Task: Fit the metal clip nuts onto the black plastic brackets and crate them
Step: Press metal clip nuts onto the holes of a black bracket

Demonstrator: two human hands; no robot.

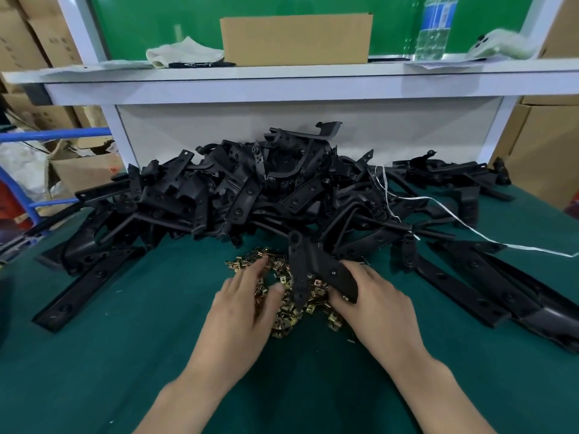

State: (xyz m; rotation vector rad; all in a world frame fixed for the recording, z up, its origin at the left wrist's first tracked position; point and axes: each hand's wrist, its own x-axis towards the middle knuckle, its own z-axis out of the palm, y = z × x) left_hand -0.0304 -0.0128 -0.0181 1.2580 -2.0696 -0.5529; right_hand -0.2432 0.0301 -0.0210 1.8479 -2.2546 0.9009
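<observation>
The metal clip nuts (289, 311) are small, brass-coloured folded pieces. They lie in a loose, shallow heap on the green table cover (125, 355), near the middle of the view. The left hand (244, 305) rests over the heap's 9 o'clock side with its fingers spread. One black plastic bracket (308, 264), an angled strip with holes, is tilted above the heap. One of its ends points toward 12 o'clock, and the right hand (376, 302) grips its 4 o'clock end. At 12 o'clock from the nuts lies a big tangled pile of black brackets (250, 189). A long flat bracket (84, 289) lies at 9 o'clock, with more long brackets (463, 277) at 3 o'clock.
</observation>
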